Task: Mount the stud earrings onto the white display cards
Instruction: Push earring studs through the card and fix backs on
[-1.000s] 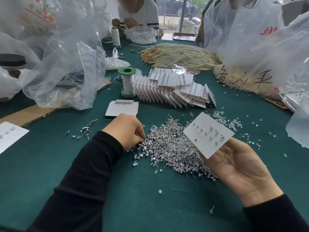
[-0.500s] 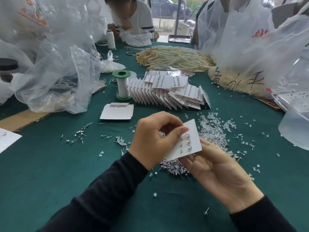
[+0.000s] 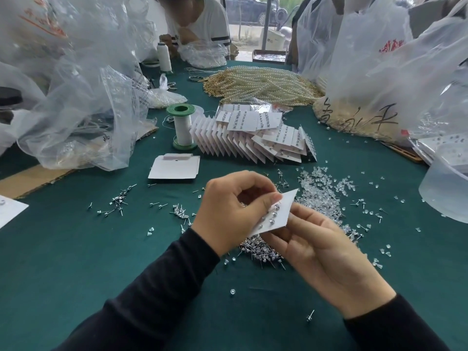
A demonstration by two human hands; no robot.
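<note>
Head camera looks down at the centre of the frame, where the right hand (image 3: pixel 324 252) holds a white card (image 3: pixel 283 211) tilted from below, so that its face is open to the left hand (image 3: pixel 235 211). That hand pinches the card's upper edge with curled fingers, probably to press a stud in; the stud itself I cannot see. Some shiny studs (image 3: pixel 274 214) sit in a column on the card, above the loose pile (image 3: pixel 260 249) on the green counter (image 3: pixel 101 249).
</note>
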